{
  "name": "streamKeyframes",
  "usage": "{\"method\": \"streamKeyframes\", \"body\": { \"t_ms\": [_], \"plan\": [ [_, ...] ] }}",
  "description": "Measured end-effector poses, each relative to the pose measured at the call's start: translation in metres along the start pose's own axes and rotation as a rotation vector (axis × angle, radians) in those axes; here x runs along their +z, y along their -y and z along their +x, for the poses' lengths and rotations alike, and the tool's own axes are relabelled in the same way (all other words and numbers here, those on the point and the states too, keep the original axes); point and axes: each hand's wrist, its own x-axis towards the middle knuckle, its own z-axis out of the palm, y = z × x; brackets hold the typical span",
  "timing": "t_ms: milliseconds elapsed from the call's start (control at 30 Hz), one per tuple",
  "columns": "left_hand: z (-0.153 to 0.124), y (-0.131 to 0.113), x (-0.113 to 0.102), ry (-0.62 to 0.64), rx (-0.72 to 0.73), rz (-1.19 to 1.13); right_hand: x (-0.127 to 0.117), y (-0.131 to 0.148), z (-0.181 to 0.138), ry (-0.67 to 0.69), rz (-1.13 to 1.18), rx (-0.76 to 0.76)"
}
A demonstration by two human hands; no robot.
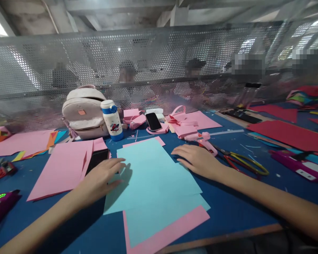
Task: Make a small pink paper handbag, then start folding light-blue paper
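Light blue paper sheets (153, 183) lie overlapping in front of me, with a pink sheet (172, 231) showing from beneath at the near edge. Over their left edge is my left hand (103, 176), fingers apart and holding nothing; its shadow falls on the paper. At the right edge of the blue sheets rests my right hand (197, 158), fingers stretched out with nothing in them. Just beyond that hand lies a pink glue gun (205, 141) with a small red light. Scissors (247, 162) with yellow and red handles sit right of it.
A pale backpack (85, 113) and a white-and-blue bottle (112, 121) stand at the back left. Pink card (61, 165) lies left, a phone (153, 121) behind the sheets, red paper (291, 135) right. A perforated metal screen (153, 49) closes the table's far side; people sit beyond.
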Motion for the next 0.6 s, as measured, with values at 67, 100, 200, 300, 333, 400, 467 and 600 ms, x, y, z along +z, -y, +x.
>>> {"method": "streamKeyframes", "body": {
  "t_ms": [67, 100, 200, 300, 333, 400, 467, 600],
  "plan": [
    [-0.001, -0.018, 0.009, 0.093, 0.080, 0.003, 0.003, 0.012, 0.002, 0.053, 0.017, -0.078],
    [-0.001, -0.027, 0.014, 0.115, 0.130, 0.008, 0.004, 0.019, 0.004, 0.093, 0.041, -0.121],
    [0.007, -0.048, 0.029, 0.187, 0.232, 0.041, 0.010, 0.042, 0.010, 0.211, 0.116, -0.247],
    [0.020, -0.058, 0.042, 0.189, 0.293, 0.109, 0.016, 0.058, 0.018, 0.303, 0.139, -0.287],
    [0.024, -0.059, 0.045, 0.170, 0.293, 0.138, 0.017, 0.061, 0.021, 0.326, 0.140, -0.284],
    [0.031, -0.059, 0.049, 0.123, 0.291, 0.191, 0.018, 0.061, 0.026, 0.355, 0.142, -0.266],
    [0.035, -0.056, 0.052, 0.071, 0.310, 0.224, 0.018, 0.057, 0.029, 0.365, 0.149, -0.253],
    [0.037, -0.050, 0.057, -0.064, 0.373, 0.243, 0.027, 0.046, 0.032, 0.341, 0.158, -0.268]
  ]
}}
